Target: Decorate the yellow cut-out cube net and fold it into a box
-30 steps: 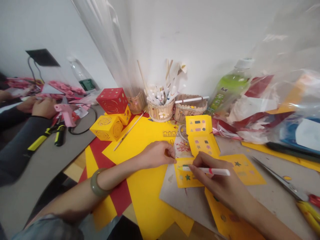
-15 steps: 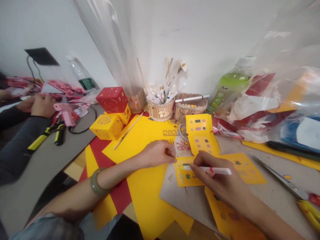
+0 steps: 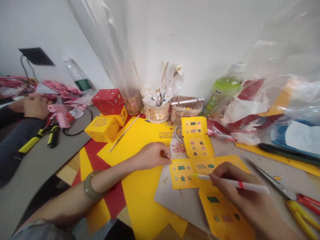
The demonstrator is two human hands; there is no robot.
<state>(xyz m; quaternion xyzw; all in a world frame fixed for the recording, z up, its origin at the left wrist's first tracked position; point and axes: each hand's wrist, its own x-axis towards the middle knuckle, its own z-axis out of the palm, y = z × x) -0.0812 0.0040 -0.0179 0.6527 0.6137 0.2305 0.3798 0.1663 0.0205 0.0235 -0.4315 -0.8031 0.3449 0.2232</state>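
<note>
A cross-shaped sheet of yellow card (image 3: 177, 184) with small shapes cut through it lies on a grey board (image 3: 163, 196). At its left flap, my left hand (image 3: 152, 155) has thumb and finger pinched together on the upper corner. My right hand (image 3: 237, 186) is closed around a white marker (image 3: 246, 186) with a red band and a yellow-green tip. That tip sits over the card's middle, near a row of cut-outs. Green and pink colour shows around several shapes. Beyond my left hand lies a small stencil ruler (image 3: 166, 134).
Open scissors (image 3: 282, 186) lie at the right. Behind the card stand a wooden pot (image 3: 157, 113) of markers and a green drink bottle (image 3: 223, 88). Red (image 3: 107, 101) and yellow (image 3: 101, 130) boxes, a pink glue gun (image 3: 60, 115) and another person's hand (image 3: 37, 106) are at left.
My right hand has moved right and slightly down with the marker, its tip leaving the left flap's cut-outs for the card's middle. My left hand stays at the corner; the view has shifted slightly.
</note>
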